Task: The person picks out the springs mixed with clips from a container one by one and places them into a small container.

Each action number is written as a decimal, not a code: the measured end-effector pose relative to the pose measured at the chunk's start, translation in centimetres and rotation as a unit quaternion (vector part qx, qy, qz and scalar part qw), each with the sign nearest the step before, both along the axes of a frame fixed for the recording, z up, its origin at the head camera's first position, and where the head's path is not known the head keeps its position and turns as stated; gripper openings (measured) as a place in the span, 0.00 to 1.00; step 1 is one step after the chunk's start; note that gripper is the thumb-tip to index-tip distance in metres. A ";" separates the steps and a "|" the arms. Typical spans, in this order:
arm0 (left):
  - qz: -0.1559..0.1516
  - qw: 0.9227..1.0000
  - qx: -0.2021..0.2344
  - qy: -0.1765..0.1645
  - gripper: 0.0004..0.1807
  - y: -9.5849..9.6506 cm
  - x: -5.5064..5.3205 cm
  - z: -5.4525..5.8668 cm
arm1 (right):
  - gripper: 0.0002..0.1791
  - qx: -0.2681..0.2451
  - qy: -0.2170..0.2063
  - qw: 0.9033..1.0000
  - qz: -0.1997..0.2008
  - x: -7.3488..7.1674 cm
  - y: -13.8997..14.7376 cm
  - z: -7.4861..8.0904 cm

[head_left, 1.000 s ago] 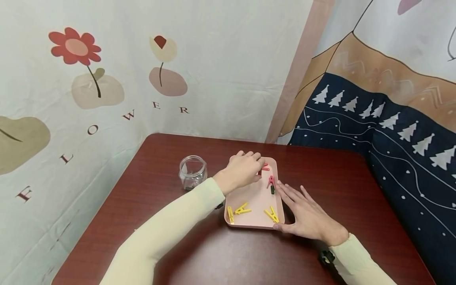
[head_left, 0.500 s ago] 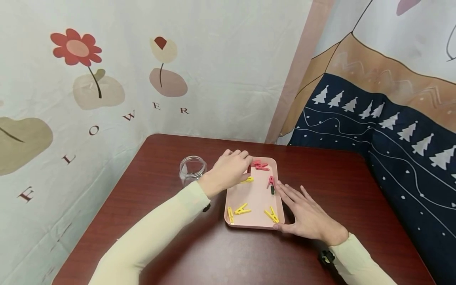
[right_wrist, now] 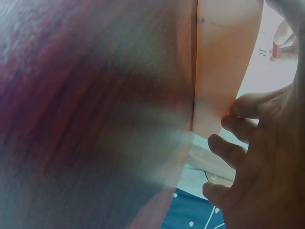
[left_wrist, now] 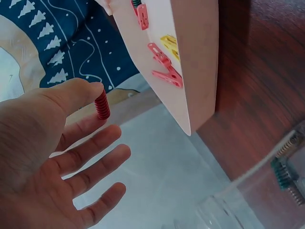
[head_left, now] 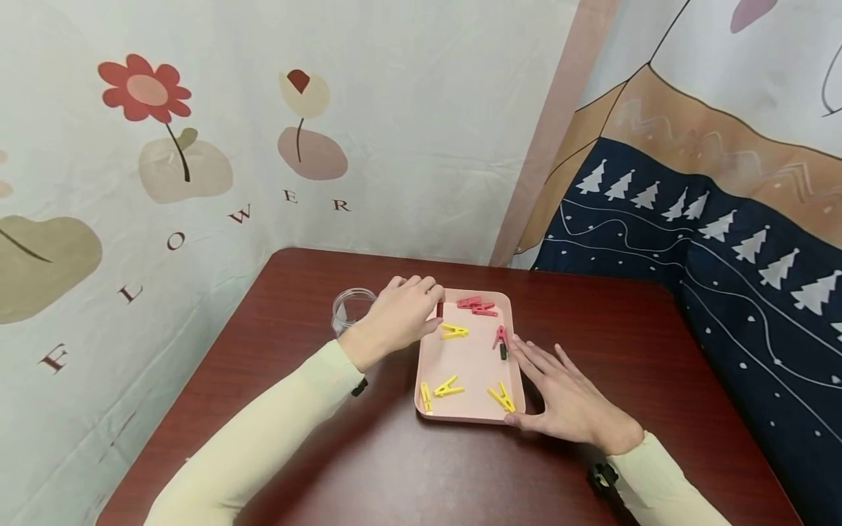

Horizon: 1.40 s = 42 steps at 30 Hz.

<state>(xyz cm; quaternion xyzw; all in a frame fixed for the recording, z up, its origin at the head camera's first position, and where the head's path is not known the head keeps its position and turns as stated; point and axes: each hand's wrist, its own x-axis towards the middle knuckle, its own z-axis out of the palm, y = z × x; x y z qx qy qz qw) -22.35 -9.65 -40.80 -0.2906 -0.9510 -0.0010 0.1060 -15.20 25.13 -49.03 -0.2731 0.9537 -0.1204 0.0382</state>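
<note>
Between thumb and index finger, my left hand point(head_left: 397, 318) pinches a small red coil spring point(left_wrist: 102, 106), its other fingers spread. It is over the left rim of a pink tray point(head_left: 463, 365), beside the clear glass jar point(head_left: 349, 301). My right hand point(head_left: 569, 394) rests against the tray's right side with extended fingers. Inside the tray lie red clothespins point(head_left: 484, 310) at the far end and another red clothespin point(head_left: 501, 334) touching a dark green spring point(head_left: 503, 352). A yellow clothespin point(head_left: 454, 332) lies mid-tray, with several more yellow clothespins point(head_left: 448, 386) at the near end.
Several springs point(left_wrist: 282, 172) show inside the jar in the left wrist view. The dark red wooden table point(head_left: 368, 460) carries the tray and jar. Behind it hang a pale printed cloth point(head_left: 421, 131) and a navy one with trees point(head_left: 618, 226).
My left hand has moved left across the tray toward the jar with the red spring, uncovering the red clothespins and a yellow one. The right hand has stayed put.
</note>
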 end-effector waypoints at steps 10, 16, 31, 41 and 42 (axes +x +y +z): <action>0.013 0.999 0.014 0.031 0.15 -2.0 0.4 -0.2 | 0.69 0.001 0.003 1.000 0.001 0.0 0.0 -0.1; 0.018 0.999 0.032 0.036 0.18 -2.8 0.9 0.2 | 0.70 0.000 0.003 1.000 0.002 0.0 0.0 0.0; 0.041 0.995 0.078 0.046 0.17 -5.3 1.6 0.3 | 0.69 -0.002 -0.002 1.000 0.003 0.0 0.1 0.1; 0.082 0.989 0.120 0.018 0.17 -6.9 2.1 -0.1 | 0.69 -0.005 0.003 1.000 0.006 0.0 0.2 0.0; 0.084 0.989 0.124 0.019 0.18 -7.0 2.1 -0.1 | 0.69 -0.005 0.003 1.000 0.005 0.0 0.2 0.0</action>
